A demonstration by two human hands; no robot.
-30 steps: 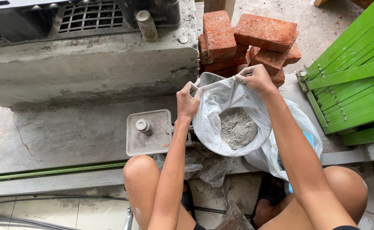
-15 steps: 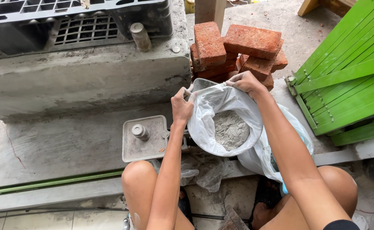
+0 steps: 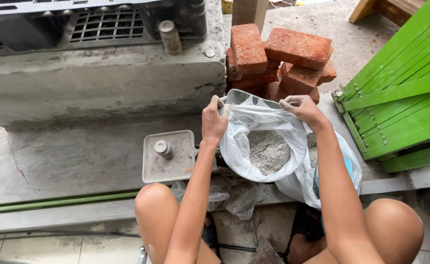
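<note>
At far left a green pipe (image 3: 53,201) runs along the edge of the concrete floor (image 3: 68,156), below a raised concrete ledge (image 3: 97,83) that carries a dark slatted crate (image 3: 92,22). Nearer the middle lies a flat grey square container (image 3: 168,156) with a round cap, just beside the person's left forearm. The left hand (image 3: 214,120) is clenched on the left rim of a white plastic bag (image 3: 261,146), pinching the plastic between thumb and fingers. The bag hangs between both hands, its mouth pulled open, with grey powder (image 3: 268,151) lying in its bottom, below and between the hands. The right hand (image 3: 303,108) grips the bag's far right rim in the same way. Behind the hands stands a stack of red bricks (image 3: 278,58). A second bag (image 3: 332,171) sits under the right forearm. At far right lean green slatted boards (image 3: 401,98)
</note>
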